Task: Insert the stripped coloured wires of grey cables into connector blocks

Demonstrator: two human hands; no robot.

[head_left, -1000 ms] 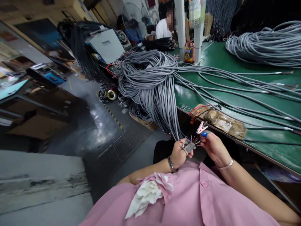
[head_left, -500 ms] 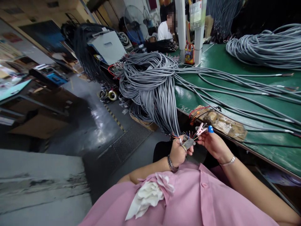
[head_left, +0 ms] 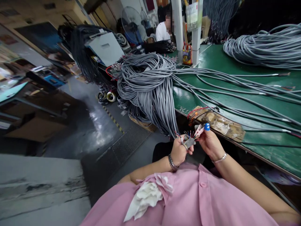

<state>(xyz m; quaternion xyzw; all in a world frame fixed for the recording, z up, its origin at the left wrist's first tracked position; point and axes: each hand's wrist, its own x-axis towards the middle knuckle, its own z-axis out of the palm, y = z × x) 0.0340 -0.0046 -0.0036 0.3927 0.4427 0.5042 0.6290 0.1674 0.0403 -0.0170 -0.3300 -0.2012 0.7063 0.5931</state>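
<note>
My left hand (head_left: 179,150) is closed around the end of a grey cable, with a grey covering on a finger. Thin coloured wires (head_left: 190,135) fan out above its fingertips. Close on the right, my right hand (head_left: 210,142), a blue cover on one fingertip, has its fingers bent together at the wires. A pink clip (head_left: 198,131) stands just beside these fingers, by the wooden block (head_left: 219,125) on the table edge. What the right fingertips pinch is too small to tell. The big grey cable bundle (head_left: 150,78) hangs over the table corner behind my left hand.
Long grey cables run across the green table (head_left: 258,125) on the right. Another coil of grey cable (head_left: 263,48) lies at its back. A white post (head_left: 180,31) stands on the table, and a person in white (head_left: 162,31) is behind it. A pale surface (head_left: 42,188) is at lower left.
My right hand has moved slightly left, closer to my left hand, and its blue-covered fingertip now stands nearer the pink clip. The whole view has shifted a little.
</note>
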